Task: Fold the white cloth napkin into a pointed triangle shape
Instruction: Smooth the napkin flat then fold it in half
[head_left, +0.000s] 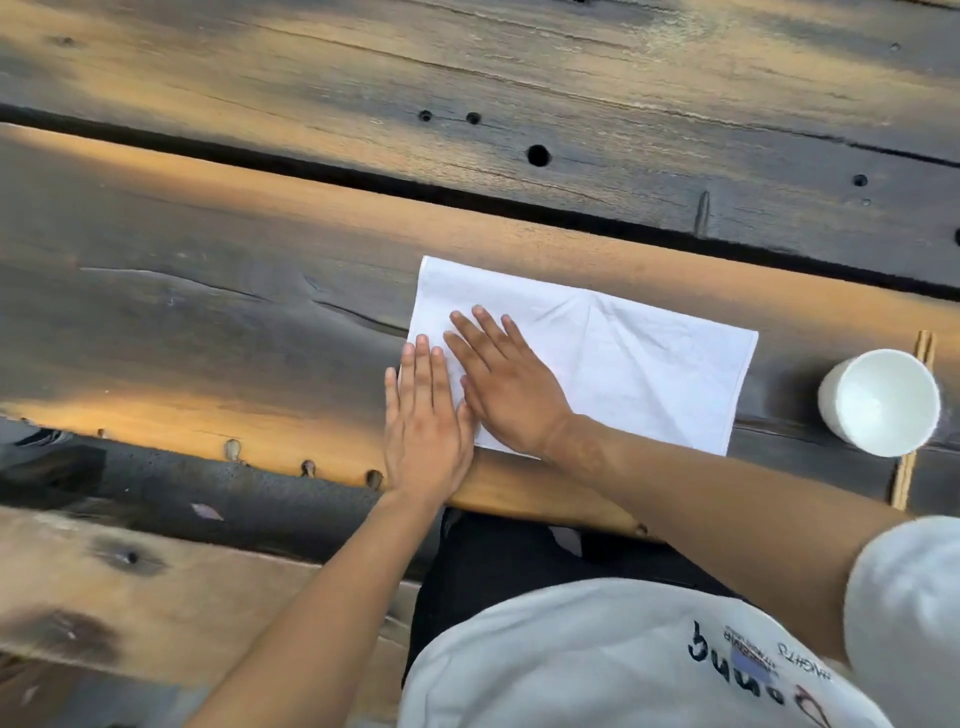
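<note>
Dark, weathered wooden-plank worktop (208, 322): carries all items. Left hand (423, 426): flat on the left edge of the white rectangular cloth napkin (623, 364), fingers straight and together, gripping nothing; probably pinning that edge. Right hand (506, 384): just right of the left, palm down on the napkin, fingers spread flat, likely smoothing creases. Napkin: lies flat at the worktop's near edge, not yet triangular. White round paper cup (880, 402): right of the napkin, apart from it.
</note>
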